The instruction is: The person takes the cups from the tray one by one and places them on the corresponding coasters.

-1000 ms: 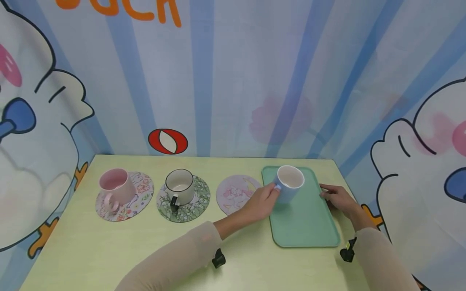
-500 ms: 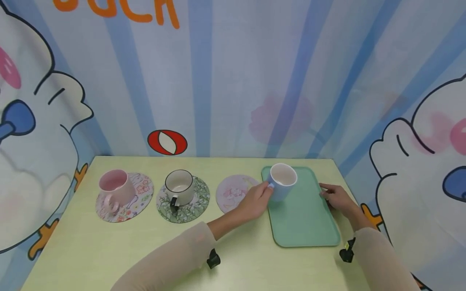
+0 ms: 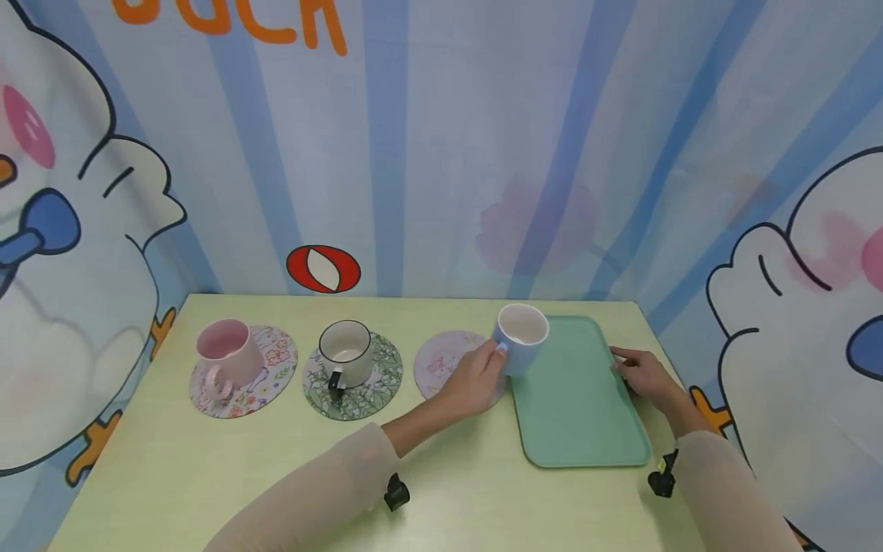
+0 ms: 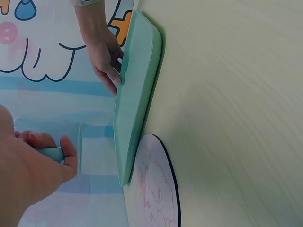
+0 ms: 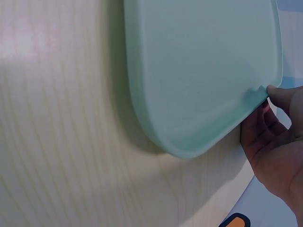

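Observation:
My left hand point(image 3: 474, 381) grips a light blue mug point(image 3: 522, 351) by its handle. The mug is held upright in the air, over the left edge of a green tray point(image 3: 586, 414) and beside a round lilac mat point(image 3: 441, 366) with a pink drawing. In the left wrist view the fingers curl round the mug's handle point(image 4: 51, 153). At the tray's right edge, my right hand point(image 3: 645, 377) pinches the rim; the right wrist view has its thumb point(image 5: 277, 92) on top and the other fingers outside and below. No object lies on the visible tray surface.
On the left, a pink mug point(image 3: 231, 359) stands on a floral mat point(image 3: 276, 356). Beside it a white mug point(image 3: 348, 353) with a black handle stands on a green patterned mat point(image 3: 386, 376). A striped cartoon curtain point(image 3: 428, 153) borders the pale table point(image 3: 455, 491).
My left hand has carried the blue mug leftward, from above the tray to its left edge beside the lilac mat. The right hand stays at the tray's rim.

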Action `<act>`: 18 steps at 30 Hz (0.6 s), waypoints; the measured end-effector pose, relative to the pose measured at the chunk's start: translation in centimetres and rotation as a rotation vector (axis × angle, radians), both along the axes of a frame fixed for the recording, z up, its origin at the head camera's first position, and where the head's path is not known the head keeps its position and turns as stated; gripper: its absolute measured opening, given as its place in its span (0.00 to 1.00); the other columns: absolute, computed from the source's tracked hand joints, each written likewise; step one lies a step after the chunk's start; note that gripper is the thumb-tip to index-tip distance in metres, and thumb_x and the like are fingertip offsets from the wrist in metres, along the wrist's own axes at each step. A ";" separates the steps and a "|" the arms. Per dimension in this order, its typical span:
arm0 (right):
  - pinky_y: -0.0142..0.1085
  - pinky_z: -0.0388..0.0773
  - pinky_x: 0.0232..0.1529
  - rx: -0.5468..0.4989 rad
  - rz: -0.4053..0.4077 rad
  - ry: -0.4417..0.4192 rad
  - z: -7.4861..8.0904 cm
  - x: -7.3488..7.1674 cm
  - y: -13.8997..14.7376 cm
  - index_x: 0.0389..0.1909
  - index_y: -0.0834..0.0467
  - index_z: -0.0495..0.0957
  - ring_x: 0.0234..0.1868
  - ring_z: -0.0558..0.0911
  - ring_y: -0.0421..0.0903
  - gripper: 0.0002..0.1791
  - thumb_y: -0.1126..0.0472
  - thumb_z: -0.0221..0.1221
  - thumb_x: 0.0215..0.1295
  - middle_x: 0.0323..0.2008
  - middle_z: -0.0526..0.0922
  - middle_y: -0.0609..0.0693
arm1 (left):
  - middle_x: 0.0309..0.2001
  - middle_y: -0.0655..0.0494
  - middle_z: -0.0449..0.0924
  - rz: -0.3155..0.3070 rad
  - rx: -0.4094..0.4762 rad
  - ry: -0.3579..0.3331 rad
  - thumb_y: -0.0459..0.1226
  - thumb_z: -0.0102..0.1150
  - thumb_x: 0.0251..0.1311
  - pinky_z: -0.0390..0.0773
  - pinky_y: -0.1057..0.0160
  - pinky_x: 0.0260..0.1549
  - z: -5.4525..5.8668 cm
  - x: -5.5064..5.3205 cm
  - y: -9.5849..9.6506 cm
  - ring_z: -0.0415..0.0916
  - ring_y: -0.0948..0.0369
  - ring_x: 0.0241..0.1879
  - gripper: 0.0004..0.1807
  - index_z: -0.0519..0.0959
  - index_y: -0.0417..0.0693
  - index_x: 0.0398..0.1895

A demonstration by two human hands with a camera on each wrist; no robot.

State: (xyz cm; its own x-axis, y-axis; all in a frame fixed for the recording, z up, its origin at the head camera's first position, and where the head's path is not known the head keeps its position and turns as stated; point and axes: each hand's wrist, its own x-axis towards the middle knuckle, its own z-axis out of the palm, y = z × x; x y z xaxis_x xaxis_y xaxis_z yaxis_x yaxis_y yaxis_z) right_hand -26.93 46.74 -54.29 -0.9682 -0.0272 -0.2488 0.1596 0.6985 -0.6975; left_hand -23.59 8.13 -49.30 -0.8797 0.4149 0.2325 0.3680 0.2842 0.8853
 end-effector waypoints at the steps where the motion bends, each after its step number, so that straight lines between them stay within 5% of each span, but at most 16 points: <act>1: 0.39 0.72 0.25 -0.001 -0.005 -0.002 0.0 0.0 0.0 0.81 0.68 0.58 0.21 0.67 0.45 0.29 0.64 0.47 0.85 0.24 0.68 0.50 | 0.24 0.58 0.64 0.006 0.006 0.002 0.42 0.37 0.84 0.67 0.65 0.27 0.0 0.1 -0.1 0.63 0.62 0.25 0.18 0.67 0.47 0.32; 18: 0.39 0.72 0.25 -0.020 -0.018 -0.003 -0.2 0.1 0.1 0.81 0.68 0.57 0.19 0.65 0.43 0.29 0.63 0.48 0.85 0.23 0.68 0.50 | 0.26 0.55 0.69 0.128 0.047 0.019 0.42 0.35 0.84 0.72 0.60 0.32 -1.0 0.3 -1.8 0.69 0.59 0.30 0.17 0.68 0.46 0.34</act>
